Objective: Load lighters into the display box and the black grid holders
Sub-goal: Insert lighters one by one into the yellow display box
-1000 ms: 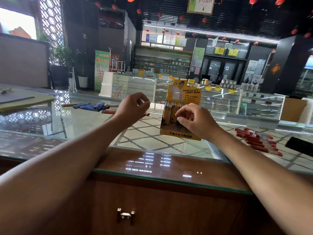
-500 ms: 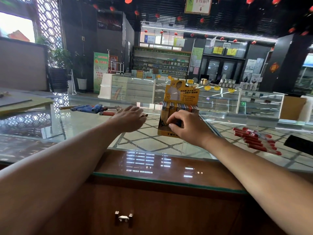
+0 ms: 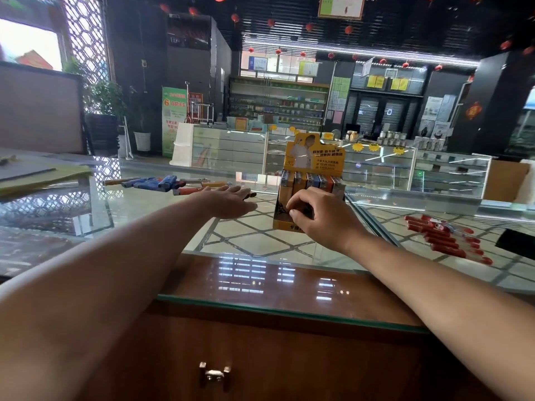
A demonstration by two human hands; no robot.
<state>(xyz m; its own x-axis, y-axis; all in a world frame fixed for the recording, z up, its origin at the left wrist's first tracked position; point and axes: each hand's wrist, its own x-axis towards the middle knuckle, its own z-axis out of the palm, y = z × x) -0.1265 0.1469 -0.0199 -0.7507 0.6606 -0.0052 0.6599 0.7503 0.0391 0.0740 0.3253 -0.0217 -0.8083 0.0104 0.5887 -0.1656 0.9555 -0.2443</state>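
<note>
Glass-topped shop counter [image 3: 260, 241], with shelving and showcases behind. A yellow display box [image 3: 314, 157] is seen standing upright at centre frame, its printed header card rising toward the top of the picture and its open front turned to the camera. Lighters [image 3: 311, 180] are ranked inside it, long axes vertical, metal caps uppermost. The right hand [image 3: 324, 219] is clamped on the box's lower front, fingers and thumb curled. The left hand [image 3: 231, 199] is held flat over the glass, palm down, fingers straight, left of the box and apart from it. Past its fingertips, toward the left of frame, blue and orange loose lighters [image 3: 153, 182] are laid flat, long axes running left to right. At right of frame, red lighters [image 3: 445, 240] are laid side by side, long axes also crosswise, sloping slightly down toward the right edge. A black object [image 3: 515, 244] is cut off by that edge; what it is cannot be told.
</note>
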